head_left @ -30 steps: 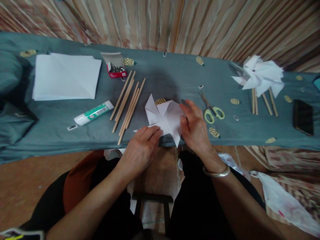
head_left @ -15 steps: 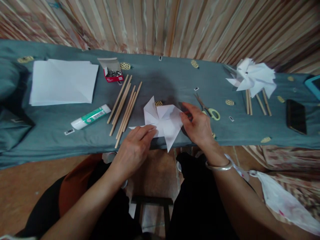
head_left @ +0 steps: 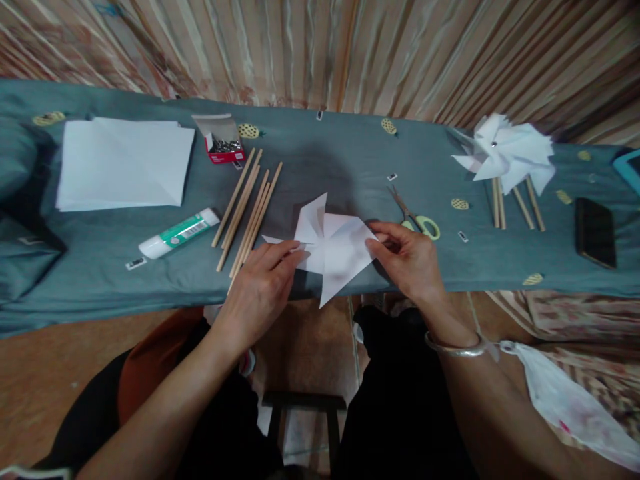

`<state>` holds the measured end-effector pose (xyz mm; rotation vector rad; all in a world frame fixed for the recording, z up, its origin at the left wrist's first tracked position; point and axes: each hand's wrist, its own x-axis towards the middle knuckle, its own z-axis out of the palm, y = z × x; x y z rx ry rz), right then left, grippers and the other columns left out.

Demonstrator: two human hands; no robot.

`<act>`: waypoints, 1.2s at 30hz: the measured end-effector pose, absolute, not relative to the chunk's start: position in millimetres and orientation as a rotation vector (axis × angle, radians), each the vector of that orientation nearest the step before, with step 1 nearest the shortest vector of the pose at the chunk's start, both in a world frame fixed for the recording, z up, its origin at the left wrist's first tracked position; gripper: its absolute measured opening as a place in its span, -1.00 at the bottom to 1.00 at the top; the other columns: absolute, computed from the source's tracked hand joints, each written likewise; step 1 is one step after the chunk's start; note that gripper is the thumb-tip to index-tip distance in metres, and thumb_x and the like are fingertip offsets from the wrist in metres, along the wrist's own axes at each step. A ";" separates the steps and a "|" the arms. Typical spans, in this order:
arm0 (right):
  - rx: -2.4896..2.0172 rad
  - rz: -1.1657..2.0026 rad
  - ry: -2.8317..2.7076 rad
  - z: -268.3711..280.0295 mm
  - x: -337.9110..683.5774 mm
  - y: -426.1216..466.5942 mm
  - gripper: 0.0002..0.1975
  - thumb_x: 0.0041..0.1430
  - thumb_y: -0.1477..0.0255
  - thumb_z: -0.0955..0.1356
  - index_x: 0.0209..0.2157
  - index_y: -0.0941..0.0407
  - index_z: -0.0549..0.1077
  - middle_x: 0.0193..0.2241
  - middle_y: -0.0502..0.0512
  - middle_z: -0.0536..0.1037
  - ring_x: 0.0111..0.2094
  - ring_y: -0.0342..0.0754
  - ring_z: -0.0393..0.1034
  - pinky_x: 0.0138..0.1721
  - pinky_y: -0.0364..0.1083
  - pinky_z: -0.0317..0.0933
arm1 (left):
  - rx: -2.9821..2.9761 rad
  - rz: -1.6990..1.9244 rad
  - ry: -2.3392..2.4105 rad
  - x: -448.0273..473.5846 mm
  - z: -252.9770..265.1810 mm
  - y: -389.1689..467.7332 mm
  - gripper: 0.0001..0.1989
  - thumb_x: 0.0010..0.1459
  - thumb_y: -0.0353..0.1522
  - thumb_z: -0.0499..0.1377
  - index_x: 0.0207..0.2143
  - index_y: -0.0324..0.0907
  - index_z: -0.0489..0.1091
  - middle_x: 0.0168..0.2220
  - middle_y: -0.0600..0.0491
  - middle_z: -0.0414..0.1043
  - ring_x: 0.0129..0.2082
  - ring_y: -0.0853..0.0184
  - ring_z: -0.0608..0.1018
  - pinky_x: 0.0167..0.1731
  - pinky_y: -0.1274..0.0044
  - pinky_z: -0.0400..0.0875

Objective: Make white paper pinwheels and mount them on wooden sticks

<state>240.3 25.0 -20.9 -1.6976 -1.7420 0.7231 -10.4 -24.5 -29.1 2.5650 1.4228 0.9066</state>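
At left hand (head_left: 260,285), folded paper (head_left: 343,243), partly hidden

The held paper (head_left: 345,243) looks smooth and matt, the sticks (head_left: 239,217) bare wood, the bangle (head_left: 457,351) shiny metal.

Smooth silver bangle (head_left: 457,351) round the right wrist (head_left: 447,323); black trousers (head_left: 397,407).

Dark phone (head_left: 595,233), pleated curtain (head_left: 300,53), white bag (head_left: 565,397), dark stool (head_left: 304,401)
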 end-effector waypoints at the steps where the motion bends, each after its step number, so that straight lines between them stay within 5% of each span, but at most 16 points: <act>1: -1.709 0.727 -1.752 -19.2 241.9 20.9 -0.66 0.10 0.32 0.37 -0.10 0.12 0.57 -0.40 0.07 0.63 -0.40 -0.01 0.51 -0.31 -0.03 0.35 | 2.560 0.902 1.430 -10.6 -29.0 -23.7 -0.73 0.22 -0.56 0.09 -0.04 -0.33 0.44 -0.04 -0.19 0.49 -0.11 0.14 0.55 -0.10 0.28 0.54; 12: -1.722 0.831 -1.584 -19.4 253.6 0.1 -0.74 0.10 0.29 0.40 -0.19 0.10 0.58 -0.49 0.02 0.59 -0.50 -0.10 0.40 -0.45 -0.12 0.26 | 2.529 0.982 1.434 -1.0 -23.5 -23.1 -0.67 0.21 -0.58 0.08 0.02 -0.25 0.37 0.05 -0.16 0.43 0.02 0.14 0.46 -0.01 0.25 0.47; 22: -1.813 0.803 -1.631 -10.8 239.6 -14.4 -0.76 0.12 0.27 0.39 -0.24 0.11 0.57 -0.57 -0.03 0.57 -0.57 -0.12 0.41 -0.47 -0.13 0.22 | 2.568 0.876 1.245 25.1 -27.6 -39.1 -0.76 0.22 -0.46 0.18 -0.04 -0.26 0.38 -0.04 -0.12 0.51 -0.09 0.15 0.48 -0.13 0.30 0.43; 30: -1.799 0.997 -1.699 -4.9 230.8 -27.9 -0.65 0.16 0.28 0.35 -0.07 0.15 0.48 -0.61 -0.06 0.56 -0.62 -0.11 0.40 -0.52 -0.13 0.23 | 2.579 0.833 1.284 23.0 -29.7 -34.6 -0.81 0.26 -0.43 0.16 -0.07 -0.23 0.40 -0.11 -0.08 0.54 -0.13 0.18 0.50 -0.18 0.34 0.40; 36: -1.824 0.618 -1.841 0.8 238.1 -29.0 -0.68 0.20 0.27 0.35 -0.07 0.14 0.50 -0.54 0.01 0.60 -0.53 -0.03 0.49 -0.40 -0.05 0.34 | 2.559 0.848 1.257 23.1 -29.7 -34.2 -0.85 0.26 -0.43 0.16 -0.13 -0.28 0.43 -0.15 -0.09 0.55 -0.17 0.21 0.52 -0.19 0.38 0.47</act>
